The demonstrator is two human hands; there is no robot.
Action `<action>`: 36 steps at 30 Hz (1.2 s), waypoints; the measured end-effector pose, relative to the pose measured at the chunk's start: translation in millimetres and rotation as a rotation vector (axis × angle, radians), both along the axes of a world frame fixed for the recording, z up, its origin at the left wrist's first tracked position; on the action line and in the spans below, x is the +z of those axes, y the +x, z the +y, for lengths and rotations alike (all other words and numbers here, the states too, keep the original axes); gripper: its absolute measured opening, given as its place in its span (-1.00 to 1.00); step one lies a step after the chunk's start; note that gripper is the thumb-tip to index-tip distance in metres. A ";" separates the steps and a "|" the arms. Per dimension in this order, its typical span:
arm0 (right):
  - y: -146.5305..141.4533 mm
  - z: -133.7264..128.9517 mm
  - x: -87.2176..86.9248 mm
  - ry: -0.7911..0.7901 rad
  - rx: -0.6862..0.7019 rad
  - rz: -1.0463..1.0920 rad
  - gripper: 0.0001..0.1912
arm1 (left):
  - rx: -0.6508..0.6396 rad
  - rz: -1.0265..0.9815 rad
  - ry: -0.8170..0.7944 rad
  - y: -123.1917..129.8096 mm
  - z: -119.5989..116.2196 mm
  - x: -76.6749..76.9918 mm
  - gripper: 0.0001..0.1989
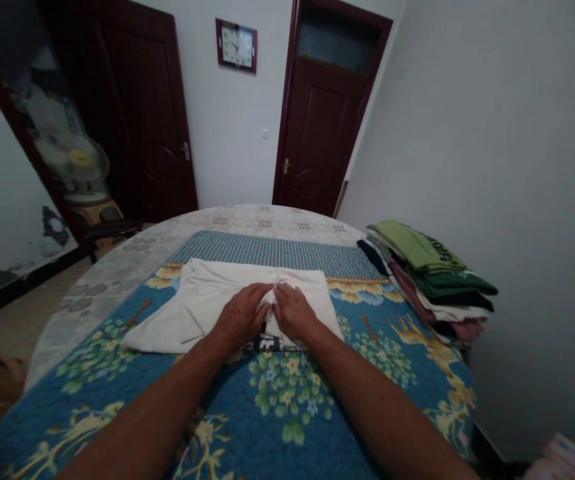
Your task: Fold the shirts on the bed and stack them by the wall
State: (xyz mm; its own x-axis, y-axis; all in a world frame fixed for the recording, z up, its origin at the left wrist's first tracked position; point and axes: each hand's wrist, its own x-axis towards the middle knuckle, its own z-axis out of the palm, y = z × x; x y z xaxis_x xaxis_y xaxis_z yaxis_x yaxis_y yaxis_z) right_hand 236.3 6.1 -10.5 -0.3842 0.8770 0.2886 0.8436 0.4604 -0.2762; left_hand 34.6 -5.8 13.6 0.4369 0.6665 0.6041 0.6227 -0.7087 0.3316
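Note:
A white T-shirt point(217, 283) lies partly folded on the blue flowered cloth, its left end tapering toward me. Part of a dark print shows at its front edge, between my forearms. My left hand point(247, 310) is at the middle of the shirt, fingers bent and closed on the fabric. Right beside it, my right hand point(293, 312) also has its fingers curled onto the shirt, near a crease that runs across it. The fingertips of both hands nearly meet, and the pinched fabric beneath them is mostly hidden.
A stack of folded clothes point(432, 280), green on top, stands at the table's right edge by the wall. The quilted blue cloth point(287, 427) covers much of the round table point(87, 300). Beyond are a fan point(80, 160), two dark doors and a wall clock point(237, 45).

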 end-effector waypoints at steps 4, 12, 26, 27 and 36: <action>20.4 12.3 10.2 -0.007 -0.042 0.224 -0.46 | -0.016 0.016 -0.004 0.2 -2.9 3.1 -0.45; 65.6 19.5 12.4 -0.134 -0.501 -0.049 -0.40 | -0.311 0.357 -0.144 28.4 -10.4 -16.6 -0.69; 98.6 58.2 0.0 -0.142 -0.510 -0.049 -0.34 | -0.216 0.390 -0.204 42.5 -33.4 8.4 -0.77; 98.9 58.3 -0.9 -0.133 -0.507 -0.049 -0.35 | -0.199 0.400 -0.197 43.2 -33.0 8.1 -0.86; 98.6 55.1 -1.2 -0.097 -0.485 -0.064 -0.35 | -0.221 0.336 -0.190 35.8 -25.1 5.6 -0.89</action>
